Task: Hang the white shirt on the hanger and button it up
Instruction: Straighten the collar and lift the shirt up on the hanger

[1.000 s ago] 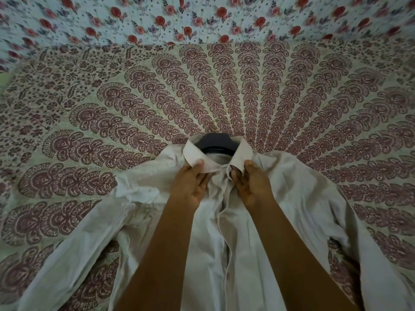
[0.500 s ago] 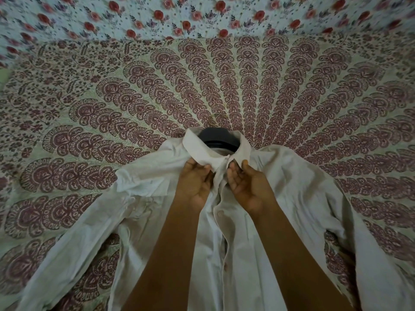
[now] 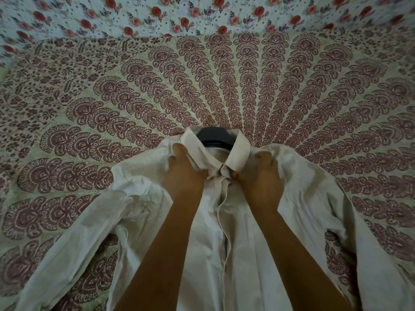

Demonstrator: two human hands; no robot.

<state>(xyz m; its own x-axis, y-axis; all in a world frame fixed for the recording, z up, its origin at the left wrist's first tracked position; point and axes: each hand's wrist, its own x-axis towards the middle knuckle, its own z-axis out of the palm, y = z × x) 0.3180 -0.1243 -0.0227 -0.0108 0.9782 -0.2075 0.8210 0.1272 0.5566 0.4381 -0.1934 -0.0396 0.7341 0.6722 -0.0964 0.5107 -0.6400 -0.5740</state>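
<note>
The white shirt is laid face-up on a patterned bedspread, w/ the dark hanger already inside it: the hanger's body is seen in the neck opening, and a gold-coloured hook pokes out just beyond the collar. So the hanging step is judged done, or very nearly.

Both hands are at the neck. The left hand is closed on the collar's left wing and the cloth just below it, fingers curled under the fabric. The right hand is clamped on the shirt front beside the right collar wing, thumb tip touching the placket at the collar base. The two collar ends are brought together and appear to meet at the centre; whether the top button is thru its hole can't be told, as that spot is too small and partly hidden by fingers.

Below the hands the placket edges overlap loosely, approx. in line, but no fastened button can be made out. Buttoning is therefore judged barely begun: top button in hand, the rest of the front left to do. Sleeves are spread out to both sides, creased.
</note>
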